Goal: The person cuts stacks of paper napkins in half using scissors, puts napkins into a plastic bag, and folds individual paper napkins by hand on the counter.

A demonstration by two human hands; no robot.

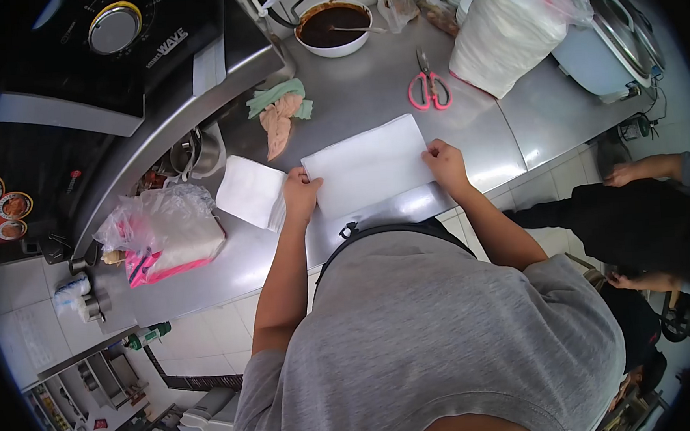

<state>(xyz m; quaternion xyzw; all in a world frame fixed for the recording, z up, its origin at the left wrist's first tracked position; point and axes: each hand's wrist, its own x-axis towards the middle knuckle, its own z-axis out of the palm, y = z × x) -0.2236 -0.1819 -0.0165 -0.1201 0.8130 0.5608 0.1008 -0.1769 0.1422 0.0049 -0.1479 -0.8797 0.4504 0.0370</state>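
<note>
A white rectangular paper sheet or napkin (369, 165) lies flat on the steel counter (353, 88). My left hand (302, 193) pinches its left edge, thumb on the paper. At the opposite edge, my right hand (444, 163) grips the upper right side with closed fingers. Left of my left hand sits a stack of folded white napkins (250, 188). An opened plastic pack with pink trim (176, 234) lies farther left, white napkins inside it.
Pink-handled scissors (429, 92), a bowl of dark sauce (334, 28), crumpled cloths (279, 113) and a large napkin pack (507, 28) lie farther back. A lidded container (596, 54) stands at right. Other people (626, 222) are at the right.
</note>
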